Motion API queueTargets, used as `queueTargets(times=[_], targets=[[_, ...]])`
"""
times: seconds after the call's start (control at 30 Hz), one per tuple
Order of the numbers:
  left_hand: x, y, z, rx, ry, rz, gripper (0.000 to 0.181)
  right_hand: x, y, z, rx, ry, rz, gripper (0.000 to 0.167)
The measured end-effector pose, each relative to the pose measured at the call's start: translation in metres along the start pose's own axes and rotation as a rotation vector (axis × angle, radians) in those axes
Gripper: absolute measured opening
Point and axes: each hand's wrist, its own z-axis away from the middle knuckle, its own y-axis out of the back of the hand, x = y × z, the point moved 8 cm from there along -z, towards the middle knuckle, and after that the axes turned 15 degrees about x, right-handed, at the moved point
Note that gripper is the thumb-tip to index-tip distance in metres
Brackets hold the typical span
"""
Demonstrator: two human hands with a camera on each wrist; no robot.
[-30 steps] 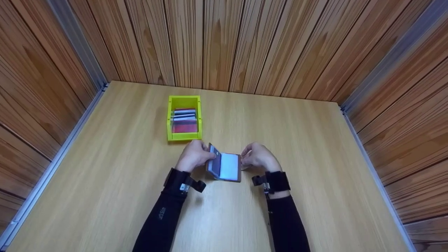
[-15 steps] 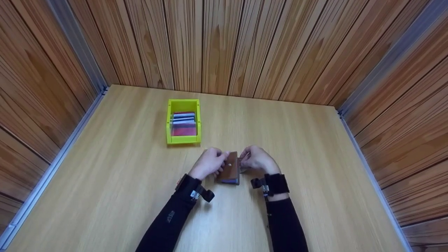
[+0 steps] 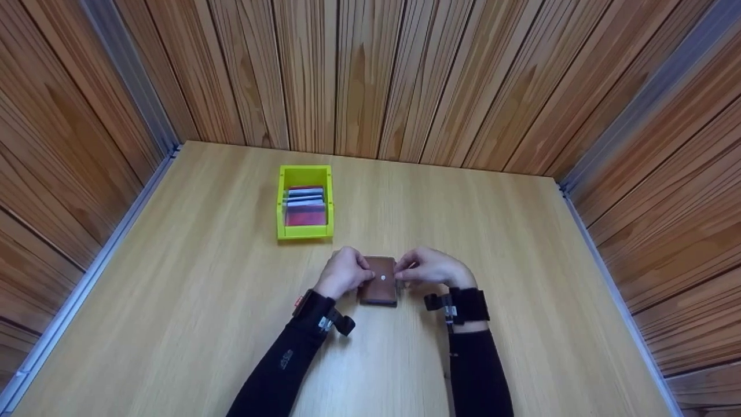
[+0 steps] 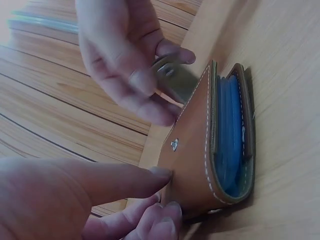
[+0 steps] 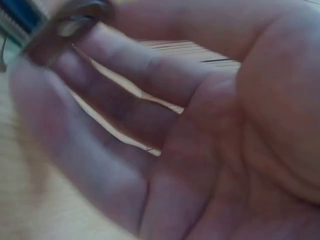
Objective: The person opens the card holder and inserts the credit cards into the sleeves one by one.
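A brown leather card holder (image 3: 379, 292) lies folded on the table, a snap stud on its cover. Clear bluish sleeves (image 4: 229, 125) show between its covers in the left wrist view. My left hand (image 3: 344, 272) holds it at the folded left side, the thumb on the cover and fingertips curled by the spine. At the opposite edge, my right hand (image 3: 434, 267) pinches the holder's closing strap (image 4: 180, 82), which carries a metal snap (image 4: 167, 69). The strap stands lifted off the cover, apart from the stud. In the right wrist view, the strap (image 5: 65, 25) sits between thumb and fingers.
A lime-yellow bin (image 3: 305, 233) stands beyond my left hand, with several cards (image 3: 305, 214) upright in it. Wood-panelled walls (image 3: 359, 75) enclose the wooden table (image 3: 173, 301) at the back and both sides.
My left hand has folded the card holder's cover over to the right, hiding the pale inner sleeve. The right hand stays at the right edge, its fingers now closer to the cover.
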Motion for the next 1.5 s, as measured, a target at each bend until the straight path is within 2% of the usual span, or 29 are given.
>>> queueTargets(times=[0.23,0.43,0.63,0.93,1.27,1.5], targets=[[-0.003,0.0,0.0,-0.018,0.019,-0.009,0.012,-0.003,-0.001,0.002,-0.032,0.093,0.076,0.021],[-0.004,0.001,0.0,-0.017,0.025,0.005,0.012,-0.009,-0.01,-0.007,0.004,0.144,0.081,0.008],[-0.002,0.001,0.0,-0.014,0.005,0.03,0.01,-0.017,-0.019,-0.015,0.052,0.21,0.079,0.009],[-0.003,0.0,0.0,-0.035,0.029,0.046,0.011,-0.022,-0.026,-0.02,0.069,0.248,0.11,0.01],[-0.006,-0.001,0.0,-0.072,0.053,0.05,0.012,-0.019,-0.025,-0.02,0.133,0.158,0.108,0.01],[-0.01,-0.001,-0.001,-0.077,0.08,0.035,0.018,-0.011,-0.022,-0.022,0.175,0.052,0.097,0.009]])
